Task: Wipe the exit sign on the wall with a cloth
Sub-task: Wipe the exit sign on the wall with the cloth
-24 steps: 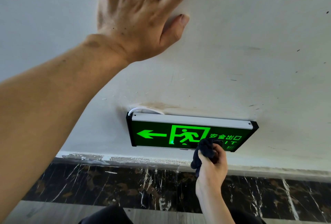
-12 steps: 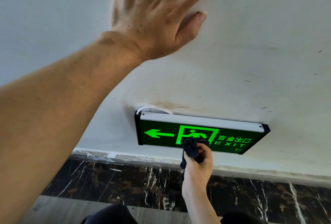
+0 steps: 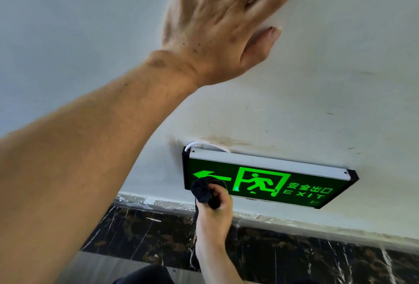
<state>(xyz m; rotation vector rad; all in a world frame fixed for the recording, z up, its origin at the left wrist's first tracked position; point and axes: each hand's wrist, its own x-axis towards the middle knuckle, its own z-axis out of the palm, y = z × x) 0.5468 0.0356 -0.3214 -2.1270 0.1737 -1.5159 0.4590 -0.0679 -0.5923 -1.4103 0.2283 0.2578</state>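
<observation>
A lit green exit sign (image 3: 292, 184) with a black frame and a silver top bar hangs low on the white wall (image 3: 317, 93). It shows an arrow, a running figure and the word EXIT. My right hand (image 3: 215, 213) grips a bunched dark cloth (image 3: 204, 189) and presses it against the sign's left end, over part of the arrow. My left hand (image 3: 217, 22) lies flat on the wall above the sign, fingers spread, holding nothing.
A white cable (image 3: 208, 145) loops out behind the sign's top left corner, beside a brown stain on the wall. Below the sign runs a dark marble skirting (image 3: 294, 254) with white veins, then a grey floor (image 3: 102, 268). Dark clothing shows at the bottom edge.
My right hand has slid the cloth leftwards along the sign, from the EXIT lettering past the running figure to the arrow. The view has shifted slightly; my left hand stays pressed on the wall.
</observation>
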